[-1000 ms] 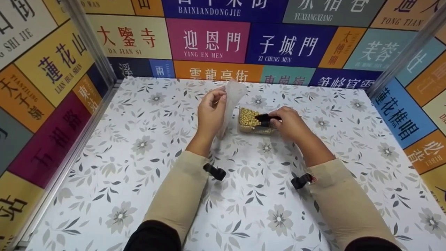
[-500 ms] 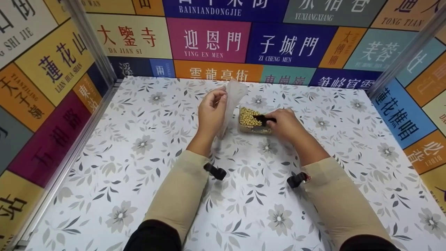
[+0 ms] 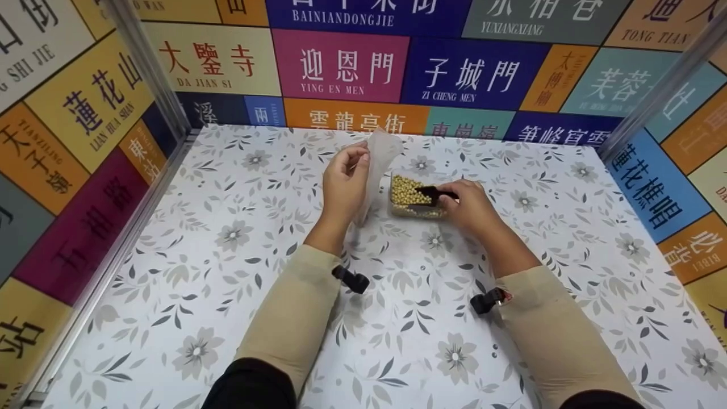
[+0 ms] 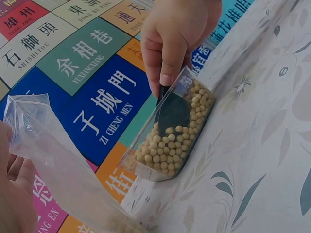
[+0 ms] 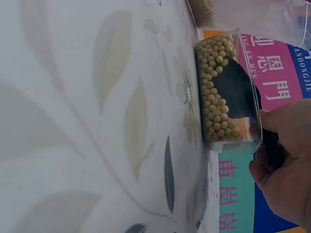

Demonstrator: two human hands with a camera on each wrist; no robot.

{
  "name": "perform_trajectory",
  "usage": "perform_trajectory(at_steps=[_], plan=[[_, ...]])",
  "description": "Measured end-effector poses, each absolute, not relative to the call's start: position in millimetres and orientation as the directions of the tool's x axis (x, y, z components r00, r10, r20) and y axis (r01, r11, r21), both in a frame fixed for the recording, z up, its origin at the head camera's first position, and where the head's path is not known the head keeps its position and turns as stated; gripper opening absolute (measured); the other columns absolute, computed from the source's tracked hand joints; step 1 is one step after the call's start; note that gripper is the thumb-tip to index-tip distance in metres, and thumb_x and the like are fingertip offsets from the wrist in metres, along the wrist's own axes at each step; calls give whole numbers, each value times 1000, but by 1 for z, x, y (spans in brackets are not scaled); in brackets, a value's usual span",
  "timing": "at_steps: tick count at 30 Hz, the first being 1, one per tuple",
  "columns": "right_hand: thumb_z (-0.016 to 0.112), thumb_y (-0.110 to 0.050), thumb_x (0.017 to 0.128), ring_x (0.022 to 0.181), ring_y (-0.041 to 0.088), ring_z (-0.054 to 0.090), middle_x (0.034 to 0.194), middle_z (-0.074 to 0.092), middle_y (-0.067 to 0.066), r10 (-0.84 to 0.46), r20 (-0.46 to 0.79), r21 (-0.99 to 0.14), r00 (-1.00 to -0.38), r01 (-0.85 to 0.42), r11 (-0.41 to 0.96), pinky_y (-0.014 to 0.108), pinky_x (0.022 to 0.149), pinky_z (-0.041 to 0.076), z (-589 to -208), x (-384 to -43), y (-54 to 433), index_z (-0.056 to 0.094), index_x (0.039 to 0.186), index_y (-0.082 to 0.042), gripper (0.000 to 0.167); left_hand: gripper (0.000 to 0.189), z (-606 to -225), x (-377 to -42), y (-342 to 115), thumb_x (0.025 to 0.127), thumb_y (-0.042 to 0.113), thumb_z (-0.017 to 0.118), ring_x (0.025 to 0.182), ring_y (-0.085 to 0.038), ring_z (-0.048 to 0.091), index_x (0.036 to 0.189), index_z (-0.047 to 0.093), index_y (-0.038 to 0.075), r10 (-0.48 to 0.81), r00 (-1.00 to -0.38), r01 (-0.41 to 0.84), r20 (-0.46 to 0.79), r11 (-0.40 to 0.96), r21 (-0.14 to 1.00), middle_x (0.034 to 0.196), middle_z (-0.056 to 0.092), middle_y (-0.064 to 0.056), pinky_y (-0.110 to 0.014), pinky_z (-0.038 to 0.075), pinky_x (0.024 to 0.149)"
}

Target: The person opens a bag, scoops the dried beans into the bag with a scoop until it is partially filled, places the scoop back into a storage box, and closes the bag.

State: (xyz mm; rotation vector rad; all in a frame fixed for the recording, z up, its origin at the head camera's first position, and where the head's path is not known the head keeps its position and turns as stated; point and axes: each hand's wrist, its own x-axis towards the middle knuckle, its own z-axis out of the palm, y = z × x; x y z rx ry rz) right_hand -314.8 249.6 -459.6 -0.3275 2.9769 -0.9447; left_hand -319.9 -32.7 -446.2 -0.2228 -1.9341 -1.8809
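Plainly, the right hand's (image 3: 472,203) curled fingers pinched a smooth black scoop (image 5: 233,90), its blade among round, pale beans (image 4: 165,151) in a rigid, clear rectangular box (image 5: 234,147) below those fingertips; the left hand's (image 3: 345,183) bent fingers gripped a filmy, translucent bag (image 4: 60,160) alongside them.

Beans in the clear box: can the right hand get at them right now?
Yes, most likely: the right hand holds a black scoop whose blade sits among the beans, and the clear box, open on top, leaves the way free.
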Motion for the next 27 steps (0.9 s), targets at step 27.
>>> perform_trajectory(at_steps=[27], plan=[[58,-33,112,133,18,56,156,58,11,-49,-92,-899,-995,62,433,24,105,49,-461,-305,274,59,152,-11,46,14,-445,-319,-31,106,14,66,126,-18,70,113,72,4,-177,-891,422,417,14,907,139,72,-8,-27,58,108]])
